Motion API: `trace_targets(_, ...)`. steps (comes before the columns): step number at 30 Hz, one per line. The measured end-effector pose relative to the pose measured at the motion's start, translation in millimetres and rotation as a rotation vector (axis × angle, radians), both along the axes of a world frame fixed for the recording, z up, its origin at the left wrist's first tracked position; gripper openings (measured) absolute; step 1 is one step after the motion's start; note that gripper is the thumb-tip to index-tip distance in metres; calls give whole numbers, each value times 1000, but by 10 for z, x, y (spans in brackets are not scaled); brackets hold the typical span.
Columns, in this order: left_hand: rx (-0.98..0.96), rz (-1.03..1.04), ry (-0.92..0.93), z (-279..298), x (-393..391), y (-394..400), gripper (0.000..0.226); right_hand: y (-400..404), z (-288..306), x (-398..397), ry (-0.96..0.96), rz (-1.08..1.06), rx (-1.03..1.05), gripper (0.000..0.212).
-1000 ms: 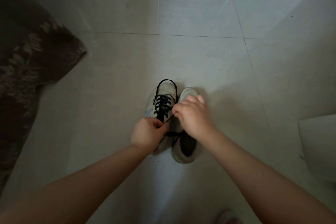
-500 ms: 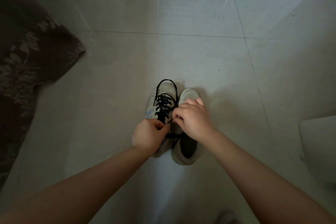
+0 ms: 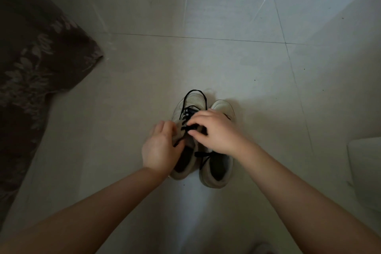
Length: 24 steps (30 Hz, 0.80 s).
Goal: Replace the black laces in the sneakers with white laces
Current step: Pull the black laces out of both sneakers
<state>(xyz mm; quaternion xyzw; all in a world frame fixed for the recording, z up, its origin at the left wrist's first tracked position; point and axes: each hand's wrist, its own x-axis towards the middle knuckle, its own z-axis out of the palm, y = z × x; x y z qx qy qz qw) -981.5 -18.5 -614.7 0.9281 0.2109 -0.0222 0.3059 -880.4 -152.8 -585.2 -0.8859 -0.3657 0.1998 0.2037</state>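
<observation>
Black lace [image 3: 186,117] sits under your fingers: your right hand [image 3: 214,132] has shifted onto the left sneaker [image 3: 185,130], pinching a crossing, while your left hand [image 3: 159,148] grips its side (unlacing begins).

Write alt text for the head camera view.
Two bare hands work the black lace of the left sneaker: the right hand pinches it, the left hand holds the tongue. The right sneaker stands beside it on a pale tiled floor.
</observation>
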Motion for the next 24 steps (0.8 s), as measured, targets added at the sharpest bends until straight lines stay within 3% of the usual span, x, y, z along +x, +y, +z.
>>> trace_targets(6, -18, -28, 33, -39, 15, 89, 14, 289, -72, 0, -167, 30, -100, 18)
trace_targets(14, 55, -89, 24, -1, -12, 101, 17, 511, 71, 56, -259, 335, -436, 32)
trace_targets(21, 39, -97, 87, 12, 3, 92, 14, 208, 125, 230, -53, 110, -460, 24)
trace_targets(24, 40, -95, 90, 7, -13, 91, 15, 178, 115, 174, -64, 75, -398, 21)
